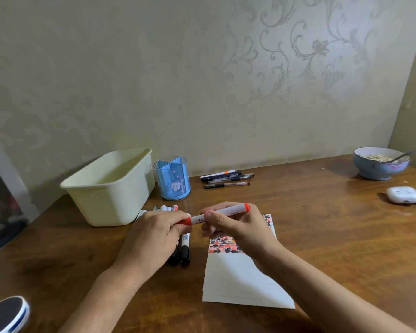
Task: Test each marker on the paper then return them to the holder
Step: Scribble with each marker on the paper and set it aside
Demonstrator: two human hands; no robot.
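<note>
I hold a white marker with orange ends (228,213) level above the table, between both hands. My left hand (154,234) grips its orange cap at the left end. My right hand (231,224) pinches the white barrel near the middle. Below them lies the white paper (238,280), its far part covered in red and black test marks. Several markers (165,208) lie beside and under my left hand, two black-capped ones (185,248) pointing toward me. The blue transparent holder (173,179) with a cat picture stands behind, with no markers seen in it.
A cream plastic bin (111,186) stands left of the holder. Several pens (226,179) lie by the wall. A blue bowl with a spoon (380,163) and a white earbud case (404,194) sit at the right. A dark round object (6,313) is at the lower left.
</note>
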